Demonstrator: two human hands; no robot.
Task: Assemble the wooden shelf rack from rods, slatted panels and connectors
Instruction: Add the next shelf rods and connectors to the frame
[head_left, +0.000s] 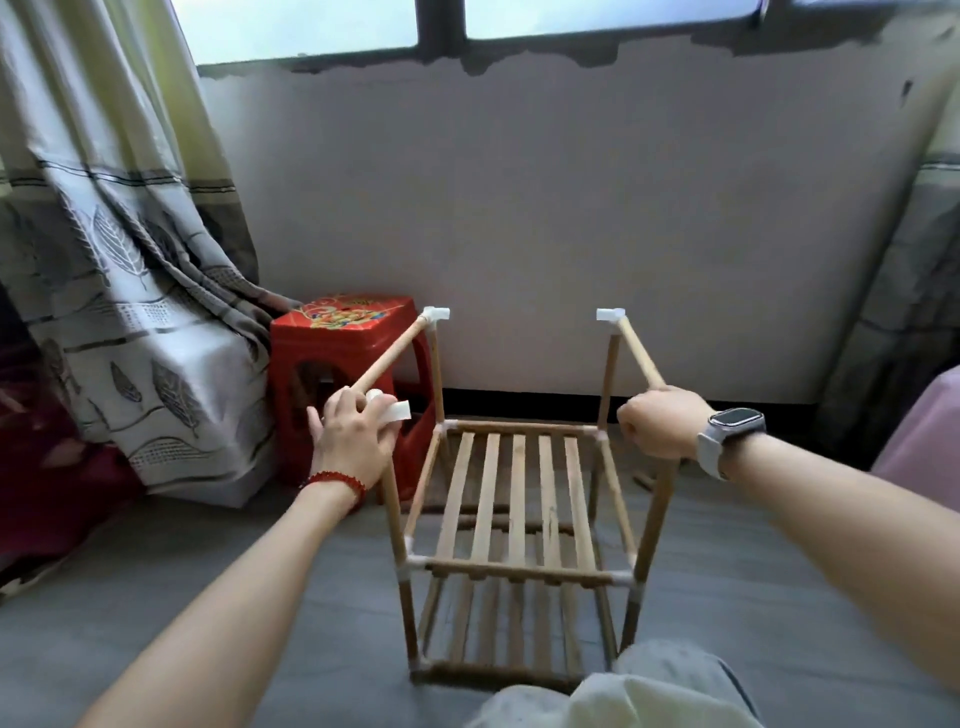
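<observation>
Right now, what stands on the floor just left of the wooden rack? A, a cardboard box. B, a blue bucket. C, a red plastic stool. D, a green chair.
C: a red plastic stool with a patterned top stands on the floor between the curtain and the wooden rack.

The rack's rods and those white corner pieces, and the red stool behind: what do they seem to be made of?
The rods look like light, unpainted wood: pale tan, matte, with faint grain, like the slatted panel. The white corner connectors look like moulded plastic, smooth and uniformly white. The red stool is probably glossy plastic, judging by its sheen, moulded cut-outs and printed top.
</observation>
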